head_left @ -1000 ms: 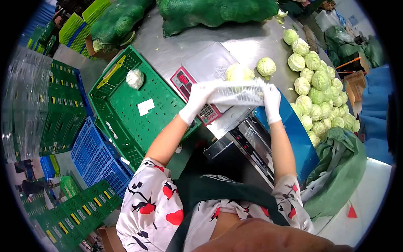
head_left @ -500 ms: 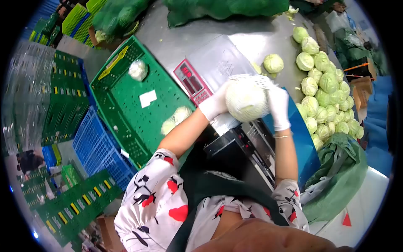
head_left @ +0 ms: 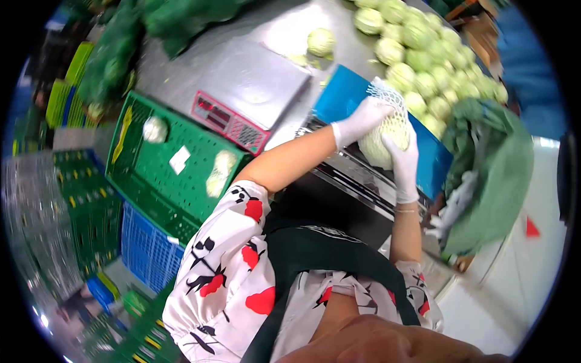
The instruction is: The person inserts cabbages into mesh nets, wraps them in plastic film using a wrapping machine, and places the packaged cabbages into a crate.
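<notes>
A pale cabbage point(head_left: 375, 148) in a white mesh net point(head_left: 387, 97) is between my gloved hands, above the black machine point(head_left: 345, 181) and its blue panel point(head_left: 342, 91). My left hand point(head_left: 366, 118) is closed on the gathered net at the cabbage's upper side. My right hand point(head_left: 404, 160) cups the cabbage's right side, fingers pressed on it. Left of my hands stands a scale point(head_left: 254, 75) with a red-framed display and a bare steel plate. One loose cabbage point(head_left: 321, 42) lies on the metal table behind the machine.
A green crate point(head_left: 175, 193) at the left holds netted cabbages point(head_left: 221, 172) and a white label point(head_left: 180, 159). Piled cabbages point(head_left: 423, 60) fill the table's right, beside a green sack point(head_left: 496, 175). Blue crates point(head_left: 148, 251) and stacked green crates point(head_left: 91, 212) stand lower left.
My view has turned toward the right. My hands have carried the netted cabbage from beside the scale over to the blue panel, and my left hand has moved up onto the net.
</notes>
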### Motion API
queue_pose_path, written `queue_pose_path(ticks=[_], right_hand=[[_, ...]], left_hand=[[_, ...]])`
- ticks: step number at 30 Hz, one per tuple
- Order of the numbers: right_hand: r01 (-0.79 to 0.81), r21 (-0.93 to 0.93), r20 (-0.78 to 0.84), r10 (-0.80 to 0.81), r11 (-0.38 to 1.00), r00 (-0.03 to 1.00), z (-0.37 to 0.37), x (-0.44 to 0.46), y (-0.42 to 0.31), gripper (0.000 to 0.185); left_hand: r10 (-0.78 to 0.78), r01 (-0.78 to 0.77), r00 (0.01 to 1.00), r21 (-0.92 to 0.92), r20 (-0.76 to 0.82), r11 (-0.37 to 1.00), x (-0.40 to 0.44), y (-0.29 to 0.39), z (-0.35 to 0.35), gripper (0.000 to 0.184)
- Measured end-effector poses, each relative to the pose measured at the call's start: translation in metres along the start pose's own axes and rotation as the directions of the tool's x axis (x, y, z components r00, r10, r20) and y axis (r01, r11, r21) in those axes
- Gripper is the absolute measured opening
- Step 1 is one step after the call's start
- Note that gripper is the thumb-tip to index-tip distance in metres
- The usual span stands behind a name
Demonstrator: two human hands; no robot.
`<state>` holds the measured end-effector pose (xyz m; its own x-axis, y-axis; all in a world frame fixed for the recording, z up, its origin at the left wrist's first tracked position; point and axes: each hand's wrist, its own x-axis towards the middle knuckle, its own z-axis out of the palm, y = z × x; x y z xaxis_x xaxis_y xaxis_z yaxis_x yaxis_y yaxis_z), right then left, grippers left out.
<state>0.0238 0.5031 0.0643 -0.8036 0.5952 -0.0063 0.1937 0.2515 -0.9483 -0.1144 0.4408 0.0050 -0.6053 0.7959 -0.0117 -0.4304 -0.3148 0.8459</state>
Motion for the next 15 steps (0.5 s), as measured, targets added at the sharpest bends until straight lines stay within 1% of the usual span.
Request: queue_pose_path(ticks=[1,2,3,4,5,6,7,8,9,10,11,12,13,14,15], right_hand=[[-0.084,0.089,-0.082,0.092,0.992,0.992,-0.01,-0.006,0.007,0.067],[-0.085,0.212,-0.148,0.118,0.974,0.982,-0.018,-0.013,0.025,0.062],[-0.067,0.218,-0.194,0.11,0.974,0.975,-0.027,-0.017,0.045,0.059],[-0.047,0.225,-0.236,0.101,0.973,0.966,-0.038,-0.02,0.06,0.056],[-0.059,0.222,-0.24,0.114,0.973,0.964,-0.048,-0.023,0.066,0.054],[-0.077,0.226,-0.241,0.132,0.971,0.962,-0.053,-0.024,0.074,0.053],[-0.09,0.23,-0.237,0.145,0.969,0.96,-0.058,-0.027,0.078,0.051],[-0.096,0.182,-0.226,0.137,0.979,0.964,-0.062,-0.03,0.078,0.053],[-0.085,0.125,-0.3,0.119,0.989,0.946,-0.061,-0.037,0.065,0.053],[-0.08,0.07,-0.371,0.1,0.994,0.923,-0.06,-0.046,0.054,0.053],[-0.07,-0.118,-0.459,0.009,0.991,0.889,-0.069,-0.058,0.063,0.053],[-0.081,-0.3,-0.523,-0.093,0.951,0.847,-0.079,-0.073,0.072,0.053],[-0.18,-0.52,-0.579,-0.189,0.835,0.793,-0.082,-0.09,0.07,0.053],[-0.28,-0.716,-0.562,-0.29,0.64,0.775,-0.09,-0.108,0.087,0.059],[-0.382,-0.76,-0.56,-0.232,0.526,0.795,-0.09,-0.124,0.099,0.061]], left_hand=[[0.005,-0.001,0.99,-0.027,0.141,1.0,0.008,0.001,0.0,0.022],[0.269,-0.427,0.88,0.402,0.392,0.81,0.019,-0.016,-0.013,0.026],[-0.137,0.21,0.956,-0.278,0.26,0.937,0.019,-0.003,0.0,0.036],[-0.113,0.131,0.981,-0.114,0.156,0.985,0.013,0.004,0.003,0.049],[0.038,-0.055,0.994,0.173,0.104,0.983,0.006,0.007,-0.002,0.055],[0.172,-0.163,0.985,0.463,0.024,0.871,-0.001,0.007,-0.013,0.059],[0.226,-0.141,0.971,0.575,-0.079,0.806,-0.009,-0.002,-0.021,0.059],[0.237,-0.055,0.956,0.69,-0.172,0.722,-0.023,-0.003,-0.03,0.055],[0.281,-0.059,0.936,0.694,-0.211,0.718,-0.04,0.003,-0.037,0.053],[0.402,-0.091,0.902,0.843,-0.156,0.531,-0.062,0.016,-0.04,0.051],[0.501,-0.133,0.865,0.953,-0.023,0.273,-0.082,0.025,-0.05,0.052],[0.454,-0.058,0.891,0.997,0.028,0.052,-0.102,0.04,-0.052,0.056],[0.398,0.027,0.917,0.994,0.019,-0.11,-0.121,0.043,-0.056,0.065],[0.379,0.081,0.925,0.954,0.036,-0.289,-0.137,0.029,-0.07,0.075],[0.324,0.1,0.946,0.95,0.002,-0.296,-0.149,0.025,-0.067,0.078]])
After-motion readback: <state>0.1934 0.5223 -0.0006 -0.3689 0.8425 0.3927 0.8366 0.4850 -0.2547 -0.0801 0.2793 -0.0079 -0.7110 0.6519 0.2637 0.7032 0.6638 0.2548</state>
